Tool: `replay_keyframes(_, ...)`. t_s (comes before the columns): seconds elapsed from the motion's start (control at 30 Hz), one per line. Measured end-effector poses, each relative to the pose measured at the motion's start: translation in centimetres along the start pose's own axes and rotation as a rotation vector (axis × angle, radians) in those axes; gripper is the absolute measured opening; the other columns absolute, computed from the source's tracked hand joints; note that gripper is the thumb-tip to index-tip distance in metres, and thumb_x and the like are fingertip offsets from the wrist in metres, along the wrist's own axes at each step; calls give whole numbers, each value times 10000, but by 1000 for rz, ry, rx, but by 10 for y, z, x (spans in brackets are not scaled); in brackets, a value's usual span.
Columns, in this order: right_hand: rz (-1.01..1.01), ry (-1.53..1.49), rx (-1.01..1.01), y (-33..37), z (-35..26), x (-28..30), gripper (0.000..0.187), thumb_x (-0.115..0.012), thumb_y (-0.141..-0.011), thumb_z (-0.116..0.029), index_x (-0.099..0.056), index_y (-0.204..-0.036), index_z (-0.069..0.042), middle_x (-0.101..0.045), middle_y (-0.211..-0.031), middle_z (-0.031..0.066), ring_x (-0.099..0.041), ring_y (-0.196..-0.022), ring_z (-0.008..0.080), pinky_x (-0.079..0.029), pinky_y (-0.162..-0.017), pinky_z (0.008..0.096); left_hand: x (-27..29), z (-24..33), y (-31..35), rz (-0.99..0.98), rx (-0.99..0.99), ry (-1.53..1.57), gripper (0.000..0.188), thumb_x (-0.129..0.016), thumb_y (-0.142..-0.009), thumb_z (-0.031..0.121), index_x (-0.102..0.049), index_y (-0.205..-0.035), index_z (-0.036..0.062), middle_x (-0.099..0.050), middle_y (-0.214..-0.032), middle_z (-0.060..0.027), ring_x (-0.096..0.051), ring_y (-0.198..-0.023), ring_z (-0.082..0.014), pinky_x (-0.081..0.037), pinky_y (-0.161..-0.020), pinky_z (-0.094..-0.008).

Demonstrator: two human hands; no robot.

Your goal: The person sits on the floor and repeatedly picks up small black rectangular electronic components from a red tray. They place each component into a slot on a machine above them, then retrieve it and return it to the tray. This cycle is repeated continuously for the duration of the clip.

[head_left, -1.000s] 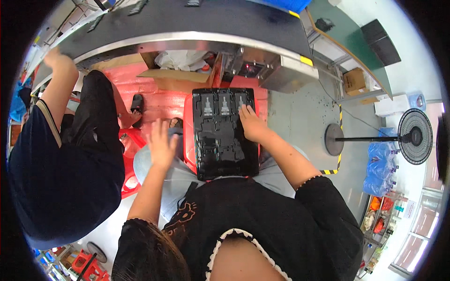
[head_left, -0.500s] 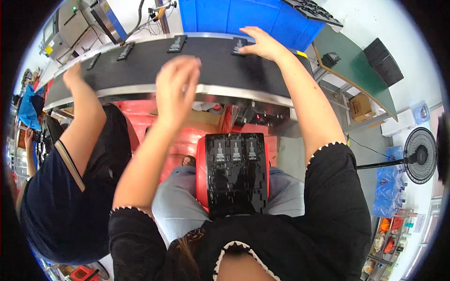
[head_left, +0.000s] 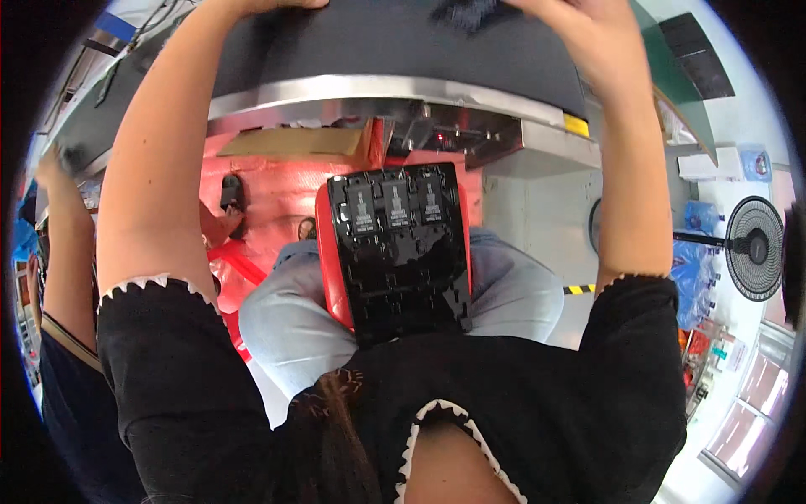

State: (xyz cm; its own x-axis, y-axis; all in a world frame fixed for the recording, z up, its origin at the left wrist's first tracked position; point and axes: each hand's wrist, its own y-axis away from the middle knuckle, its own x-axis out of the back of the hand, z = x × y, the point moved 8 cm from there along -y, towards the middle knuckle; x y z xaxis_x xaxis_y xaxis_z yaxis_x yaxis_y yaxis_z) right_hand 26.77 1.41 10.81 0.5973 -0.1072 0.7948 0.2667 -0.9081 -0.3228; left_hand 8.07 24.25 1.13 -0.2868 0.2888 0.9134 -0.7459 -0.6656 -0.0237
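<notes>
Right hand [head_left: 583, 18] near dark piece [head_left: 467, 13], past metal edge [head_left: 361, 86]

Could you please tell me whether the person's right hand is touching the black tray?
Apart: the head view shows the right hand at the dark belt, whose metal edge lies between it and the black tray.

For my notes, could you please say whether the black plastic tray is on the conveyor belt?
No, the black plastic tray sits between the person's thighs, apart from the conveyor belt.
</notes>
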Motion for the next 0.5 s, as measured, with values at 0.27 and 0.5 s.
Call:
replay_keyframes(0.27, -397, -571, -258, 142, 36, -259, 260, -714, -791, -201, -725, -979, -21, -691, -928, 149, -666, -922, 292, -507, -821, 371, 0, 55, 40, 503, -42, -97, 891, -827, -705, 401, -441, -1372, -47, -503, -1252, -259, -491, -1188, -395, -405, -1019, -416)
replay_keyframes(0.5, -272, -15, -130, 202, 39, -316, 238, -756, -707, -204, -757, -925, -108, -619, -980, 88, -576, -956, 289, -487, -811, 422, -57, 161, 176, 539, -384, 36, 895, -852, -652, 353, -472, -1406, 54, -517, -1295, -191, -501, -1218, -350, -402, -1025, -422)
